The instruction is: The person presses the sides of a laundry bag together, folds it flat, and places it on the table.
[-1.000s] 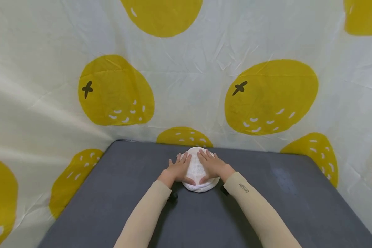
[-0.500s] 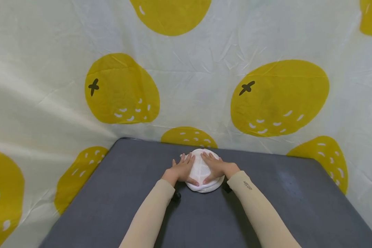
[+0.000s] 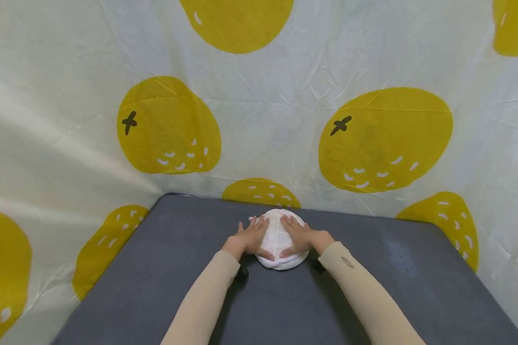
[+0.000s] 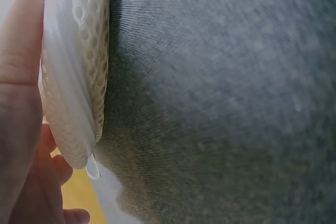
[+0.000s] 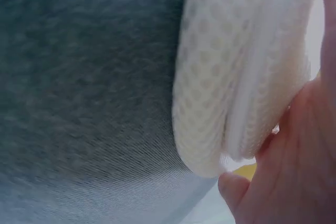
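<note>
A round, domed white mesh laundry bag (image 3: 277,235) lies on the dark grey table, with a pale band around its lower edge. My left hand (image 3: 251,238) rests on its left side, fingers spread and pointing away, thumb toward the middle. On the opposite side my right hand (image 3: 301,237) presses in the same way, fingers straight. Close up in the left wrist view, the mesh bag (image 4: 79,77) shows a honeycomb weave and a small white loop (image 4: 93,167). In the right wrist view, fingertips touch the far edge of the bag (image 5: 210,77).
The dark grey table (image 3: 190,230) extends around the bag on all sides. Behind it and to the left hangs a white curtain (image 3: 267,143) printed with large yellow fruit shapes. Small black devices sit under both wrists, including one black device (image 3: 242,274) at the left.
The view has shifted slightly with the head. Both hands stay on the mesh laundry bag, which looks a little flatter at its top than a second ago.
</note>
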The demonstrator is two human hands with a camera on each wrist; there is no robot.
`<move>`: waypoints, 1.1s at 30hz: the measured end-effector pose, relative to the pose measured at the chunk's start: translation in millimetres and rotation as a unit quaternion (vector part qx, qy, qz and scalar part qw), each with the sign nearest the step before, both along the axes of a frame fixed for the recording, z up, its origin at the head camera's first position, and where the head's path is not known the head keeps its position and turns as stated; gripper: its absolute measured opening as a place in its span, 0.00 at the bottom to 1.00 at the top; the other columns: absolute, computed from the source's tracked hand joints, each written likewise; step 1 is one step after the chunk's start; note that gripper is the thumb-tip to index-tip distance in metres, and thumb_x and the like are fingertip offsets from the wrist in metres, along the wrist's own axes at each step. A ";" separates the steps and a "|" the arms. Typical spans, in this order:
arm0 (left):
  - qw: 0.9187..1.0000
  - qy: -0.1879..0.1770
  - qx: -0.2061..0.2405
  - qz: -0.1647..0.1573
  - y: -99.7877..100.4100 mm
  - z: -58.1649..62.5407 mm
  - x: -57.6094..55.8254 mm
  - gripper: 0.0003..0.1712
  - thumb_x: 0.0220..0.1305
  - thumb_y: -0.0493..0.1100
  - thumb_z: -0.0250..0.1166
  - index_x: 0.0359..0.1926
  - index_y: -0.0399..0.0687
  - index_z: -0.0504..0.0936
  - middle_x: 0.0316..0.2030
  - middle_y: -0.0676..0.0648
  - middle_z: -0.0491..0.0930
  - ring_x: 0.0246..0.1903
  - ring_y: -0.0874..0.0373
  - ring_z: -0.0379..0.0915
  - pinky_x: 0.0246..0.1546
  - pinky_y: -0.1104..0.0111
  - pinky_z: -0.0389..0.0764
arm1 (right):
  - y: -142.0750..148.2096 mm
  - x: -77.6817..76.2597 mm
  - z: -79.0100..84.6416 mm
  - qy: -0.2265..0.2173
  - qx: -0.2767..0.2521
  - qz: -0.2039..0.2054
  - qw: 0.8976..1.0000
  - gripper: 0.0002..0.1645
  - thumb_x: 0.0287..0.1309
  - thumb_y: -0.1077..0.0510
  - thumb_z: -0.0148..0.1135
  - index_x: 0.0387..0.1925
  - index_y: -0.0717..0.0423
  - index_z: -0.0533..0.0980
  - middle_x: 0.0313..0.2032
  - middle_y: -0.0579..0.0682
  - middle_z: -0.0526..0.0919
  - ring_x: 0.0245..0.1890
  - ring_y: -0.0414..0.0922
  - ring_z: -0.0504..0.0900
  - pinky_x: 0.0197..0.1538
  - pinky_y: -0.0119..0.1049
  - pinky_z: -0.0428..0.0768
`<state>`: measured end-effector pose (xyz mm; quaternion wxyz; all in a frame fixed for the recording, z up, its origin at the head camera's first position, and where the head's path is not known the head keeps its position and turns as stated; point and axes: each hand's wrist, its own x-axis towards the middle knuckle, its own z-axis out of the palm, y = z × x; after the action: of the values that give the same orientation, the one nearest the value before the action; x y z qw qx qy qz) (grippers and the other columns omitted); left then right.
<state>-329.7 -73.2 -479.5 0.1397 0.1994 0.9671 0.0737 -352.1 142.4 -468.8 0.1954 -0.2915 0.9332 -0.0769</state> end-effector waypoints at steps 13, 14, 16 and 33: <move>1.000 0.016 -0.014 -0.017 1.4 -0.8 5.2 0.68 0.59 0.79 0.60 0.83 0.48 0.39 0.82 0.45 0.34 0.80 0.46 0.30 0.72 0.34 0.42 | 30.7 18.3 -15.2 0.013 -0.049 -0.023 0.998 0.65 0.69 0.25 0.48 0.80 0.67 0.35 0.80 0.64 0.35 0.80 0.59 0.34 0.74 0.66 0.39; 1.000 0.017 -0.014 -0.016 0.8 0.2 6.1 0.68 0.60 0.79 0.60 0.83 0.47 0.40 0.82 0.45 0.35 0.80 0.45 0.31 0.72 0.34 0.42 | 32.1 19.9 -14.9 0.010 -0.051 -0.024 0.998 0.65 0.69 0.25 0.48 0.80 0.67 0.36 0.80 0.65 0.35 0.80 0.60 0.35 0.75 0.65 0.39; 1.000 0.015 -0.012 -0.013 -0.8 1.6 7.9 0.68 0.59 0.78 0.61 0.83 0.46 0.40 0.82 0.44 0.35 0.80 0.44 0.31 0.71 0.34 0.42 | 33.2 22.2 -15.5 0.007 -0.045 -0.018 0.999 0.66 0.69 0.24 0.46 0.80 0.68 0.35 0.80 0.64 0.35 0.80 0.59 0.35 0.76 0.62 0.39; 0.999 0.030 -0.044 0.005 5.7 -3.3 13.6 0.73 0.54 0.80 0.64 0.83 0.44 0.40 0.81 0.41 0.38 0.79 0.39 0.33 0.72 0.35 0.43 | 24.5 32.5 -19.6 0.033 -0.056 -0.022 0.998 0.65 0.69 0.34 0.60 0.77 0.75 0.38 0.78 0.70 0.37 0.79 0.64 0.37 0.75 0.61 0.47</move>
<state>-316.1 -67.4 -482.8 0.1190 0.1898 0.9742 0.0257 -319.7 166.9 -488.4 0.1458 -0.2843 0.9394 -0.1240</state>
